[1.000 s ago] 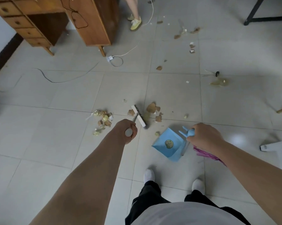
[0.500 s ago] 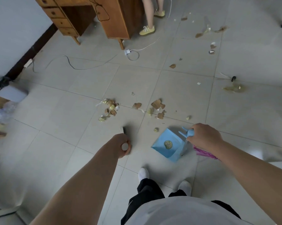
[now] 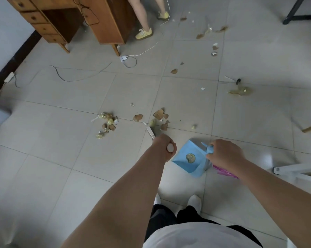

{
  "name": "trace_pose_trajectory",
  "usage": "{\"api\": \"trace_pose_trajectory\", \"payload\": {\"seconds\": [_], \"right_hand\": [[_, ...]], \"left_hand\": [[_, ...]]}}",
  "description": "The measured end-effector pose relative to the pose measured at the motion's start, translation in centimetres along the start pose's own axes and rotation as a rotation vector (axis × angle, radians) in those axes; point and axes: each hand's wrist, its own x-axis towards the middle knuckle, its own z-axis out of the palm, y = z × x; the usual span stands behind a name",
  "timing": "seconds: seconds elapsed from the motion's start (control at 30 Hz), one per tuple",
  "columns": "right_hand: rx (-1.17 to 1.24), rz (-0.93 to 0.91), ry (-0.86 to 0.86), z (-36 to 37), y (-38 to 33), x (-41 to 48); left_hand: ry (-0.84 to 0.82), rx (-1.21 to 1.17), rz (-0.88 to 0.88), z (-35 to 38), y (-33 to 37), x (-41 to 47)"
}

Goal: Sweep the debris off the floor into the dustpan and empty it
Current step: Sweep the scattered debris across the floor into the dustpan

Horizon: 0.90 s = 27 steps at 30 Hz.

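My left hand [image 3: 164,146] is closed around the white top of a broom handle; the broom head [image 3: 151,131] rests on the tiles just beyond it, beside brown and yellow scraps [image 3: 161,119]. A second heap of yellow and brown debris [image 3: 107,123] lies to the left. My right hand [image 3: 224,154] grips the handle of a light blue dustpan [image 3: 188,158] standing on the floor right of the broom, with one small round piece inside. More scraps [image 3: 240,90] are scattered farther back on the right.
A wooden desk [image 3: 75,20] stands at the back left, with cables [image 3: 131,59] trailing over the floor. A person's legs in yellow shoes [image 3: 144,34] stand beside it. A white frame [image 3: 298,171] and a pink item [image 3: 226,173] lie at the right, a black stand [image 3: 294,15] far right.
The broom head has swung from the left over to the scraps next to the dustpan, and my left hand has moved right toward the pan. The dustpan stays put.
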Motion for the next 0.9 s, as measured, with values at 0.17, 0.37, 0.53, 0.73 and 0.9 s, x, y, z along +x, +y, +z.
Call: {"api": "trace_pose_trajectory", "payload": {"seconds": [0.17, 0.37, 0.53, 0.73, 0.9], "right_hand": [[0.017, -0.035, -0.011, 0.0, -0.8, 0.3], [0.011, -0.109, -0.002, 0.3, -5.1, 1.3], [-0.02, -0.167, -0.008, 0.9, -10.8, 1.9], [-0.022, -0.243, -0.004, 2.3, -19.3, 3.9], [-0.051, -0.278, -0.043, 3.8, -27.8, 6.7]], "left_hand": [[0.069, 0.088, 0.081, -2.4, 2.0, -0.2], [0.132, 0.167, 0.105, -7.9, 5.2, -2.5], [0.259, 0.158, 0.146, -14.8, 8.6, -2.9], [0.298, -0.034, 0.221, -23.6, 14.9, -1.6], [0.358, 0.16, 0.231, -29.1, 21.5, 1.1]]}}
